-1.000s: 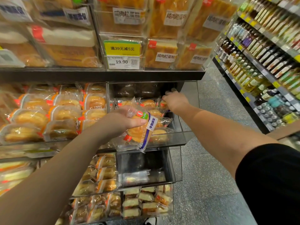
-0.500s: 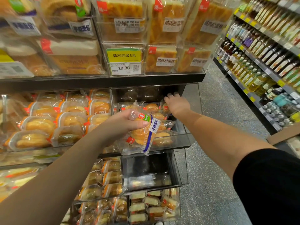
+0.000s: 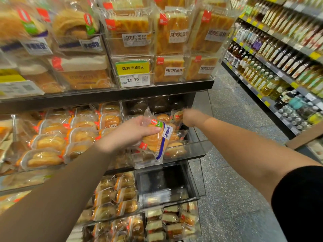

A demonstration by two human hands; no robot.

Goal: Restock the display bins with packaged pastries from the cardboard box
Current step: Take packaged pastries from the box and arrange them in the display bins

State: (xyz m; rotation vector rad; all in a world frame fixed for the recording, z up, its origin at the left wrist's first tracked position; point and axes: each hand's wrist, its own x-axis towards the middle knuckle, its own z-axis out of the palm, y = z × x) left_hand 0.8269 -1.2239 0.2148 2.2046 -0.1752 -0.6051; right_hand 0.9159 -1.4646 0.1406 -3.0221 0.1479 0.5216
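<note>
**Soft pastry pack, held by the body, waits at the bin**

While the left hand curls its fingers and thumb round a clear plastic packet of golden twisted bread with a blue-and-white label strip, the packet hangs just in front of the clear acrylic display bin on the middle shelf, not yet set down. It looks light and soft: the film is slack and glossy, so it may slip, and the bread inside would likely crush under a hard squeeze. A hold across the broad middle, as here, seems safer than pinching the crimped end, which could tear or let the loaf swing.

Further back in the same bin the right hand is closed on the wrapper of a small clear-wrapped bun packet; motion blur hides just how the fingers lie. Other wrapped buns lie in the bin beneath it.

A corner of the brown cardboard box shows at the right, near the bottle shelves, well apart from both hands
</note>
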